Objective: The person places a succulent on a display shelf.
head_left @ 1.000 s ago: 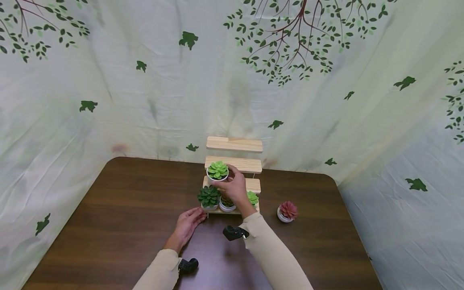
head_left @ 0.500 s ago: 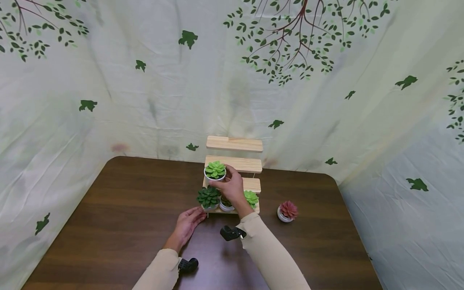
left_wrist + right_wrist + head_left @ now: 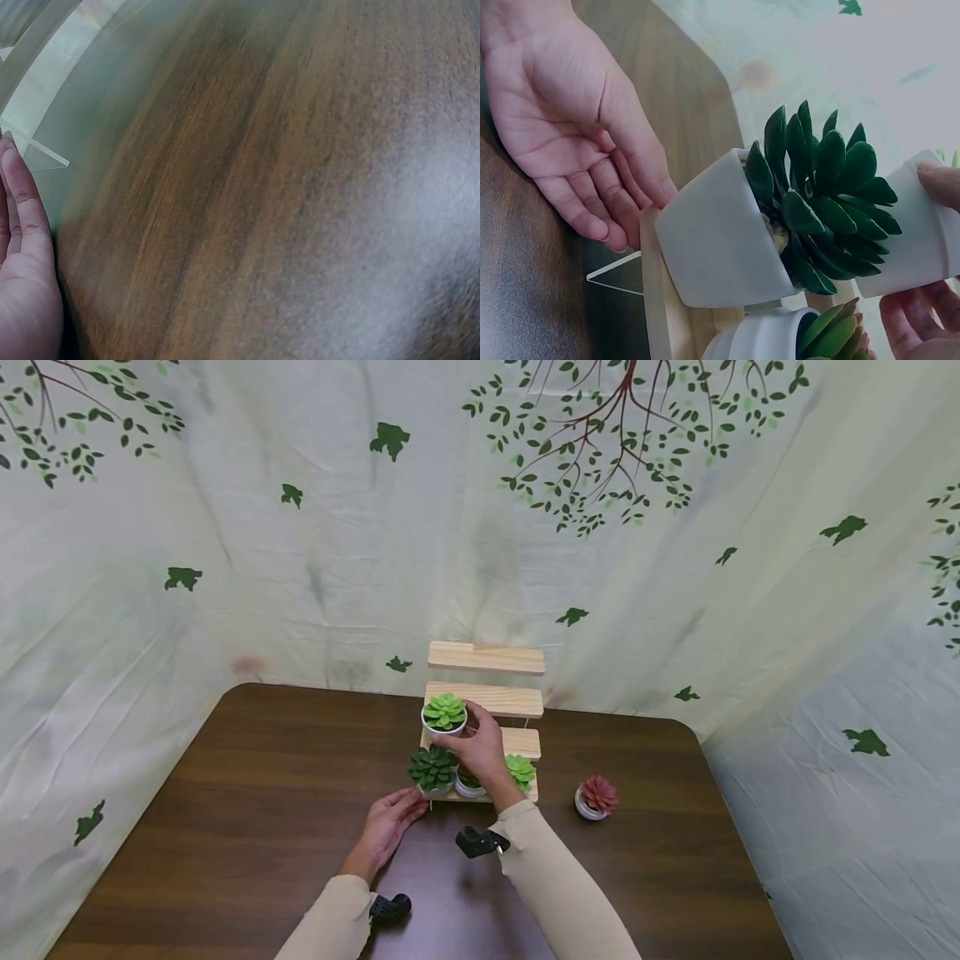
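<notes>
My right hand (image 3: 480,747) grips a white pot with a light green succulent (image 3: 444,712), thumb and fingers on opposite sides. The pot is over the left part of a tiered wooden plant stand (image 3: 486,699). In the right wrist view its white side shows behind the dark green succulent (image 3: 832,202). That plant sits in an angular white pot at the left end of the lowest shelf. My left hand (image 3: 390,825) pinches this shelf's left corner, thumb by the pot. Beside it stand a reddish-green succulent (image 3: 840,330) and another light green succulent (image 3: 520,770), partly behind my right wrist.
A red succulent in a white pot (image 3: 596,797) stands on the brown table (image 3: 660,860), right of the stand. Behind the table hangs a pale cloth (image 3: 337,568) printed with leaves and branches. The top shelf (image 3: 486,657) rises close before it.
My right hand has moved slightly left with the potted light green succulent, then stayed almost still. More of the right-hand succulent on the lowest shelf shows now. My left hand has not moved.
</notes>
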Motion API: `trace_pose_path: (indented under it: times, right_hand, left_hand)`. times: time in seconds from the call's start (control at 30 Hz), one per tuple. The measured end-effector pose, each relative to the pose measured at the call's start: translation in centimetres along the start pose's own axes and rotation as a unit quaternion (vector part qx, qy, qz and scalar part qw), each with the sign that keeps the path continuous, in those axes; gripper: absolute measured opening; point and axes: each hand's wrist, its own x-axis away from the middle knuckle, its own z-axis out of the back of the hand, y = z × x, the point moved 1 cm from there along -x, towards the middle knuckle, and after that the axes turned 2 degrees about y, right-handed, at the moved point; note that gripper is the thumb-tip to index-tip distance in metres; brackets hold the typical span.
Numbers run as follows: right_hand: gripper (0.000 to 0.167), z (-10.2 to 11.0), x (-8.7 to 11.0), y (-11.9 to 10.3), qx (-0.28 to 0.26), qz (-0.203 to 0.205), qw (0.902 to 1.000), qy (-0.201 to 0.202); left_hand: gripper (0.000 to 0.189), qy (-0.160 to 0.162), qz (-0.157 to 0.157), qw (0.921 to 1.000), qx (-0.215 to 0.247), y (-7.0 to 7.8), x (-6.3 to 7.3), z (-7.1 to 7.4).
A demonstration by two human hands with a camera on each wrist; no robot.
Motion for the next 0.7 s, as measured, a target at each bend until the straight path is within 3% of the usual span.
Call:
trace_pose_path:
  times: [0.3, 0.53, 0.7]
  right_hand:
    - [0.066, 0.5, 1.9, -3.6, -0.002, 0.005, 0.9997, -0.023]
    - [0.067, 0.5, 1.8, -3.1, -0.013, -0.003, 0.9994, -0.033]
    - [0.069, 0.3, 0.3, -0.7, -0.025, 0.005, 0.9987, -0.045]
  left_hand:
    - [0.017, -0.019, -0.022, 0.9996, -0.001, -0.1, 0.0, 0.1]
    - [0.017, -0.015, -0.011, 0.9998, 0.002, 0.0, 0.1, 0.1]
    - [0.019, -0.014, -0.008, 0.9999, 0.000, 0.0, 0.1, 0.0]
